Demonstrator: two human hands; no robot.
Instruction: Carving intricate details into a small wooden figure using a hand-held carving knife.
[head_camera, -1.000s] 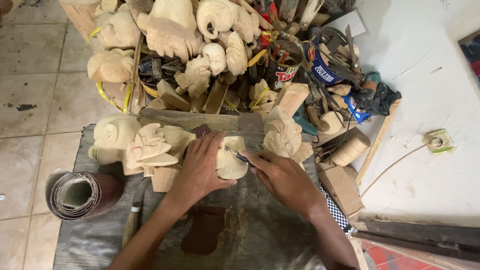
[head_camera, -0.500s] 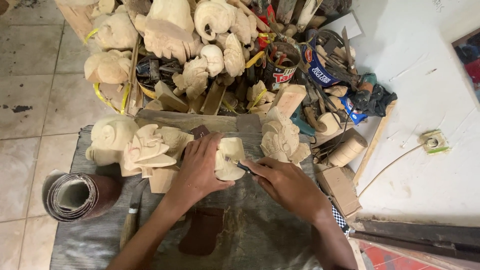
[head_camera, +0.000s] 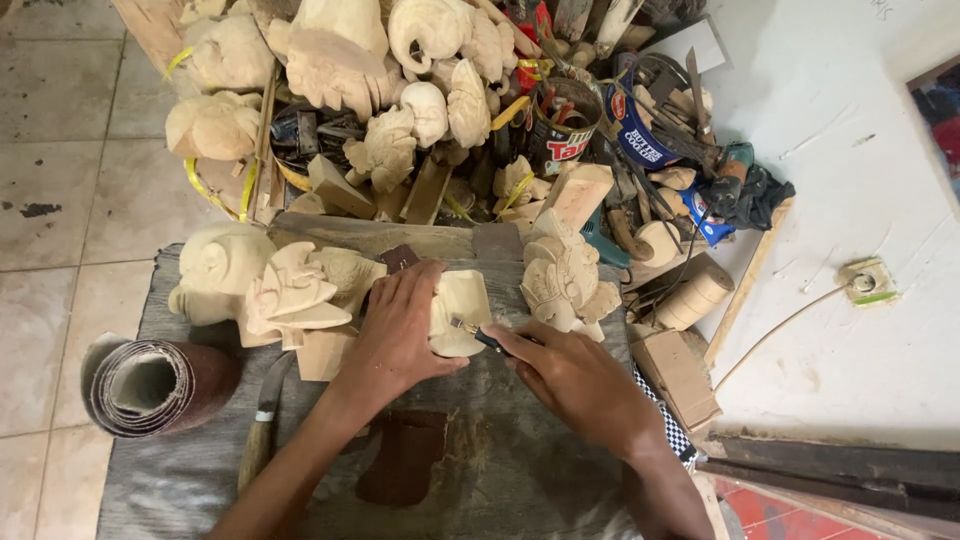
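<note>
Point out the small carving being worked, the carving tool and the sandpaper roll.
small carving (head_camera: 462, 305), head view, its pale upper face.
carving tool (head_camera: 478, 335), head view, its thin shaft.
sandpaper roll (head_camera: 150, 385), head view, its coiled open end.

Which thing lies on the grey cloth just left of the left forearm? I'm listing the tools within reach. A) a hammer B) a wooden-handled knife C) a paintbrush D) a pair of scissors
B: a wooden-handled knife lies on the grey cloth beside the left forearm, between it and the roll of sandpaper, while the left hand steadies the small carving.
</note>
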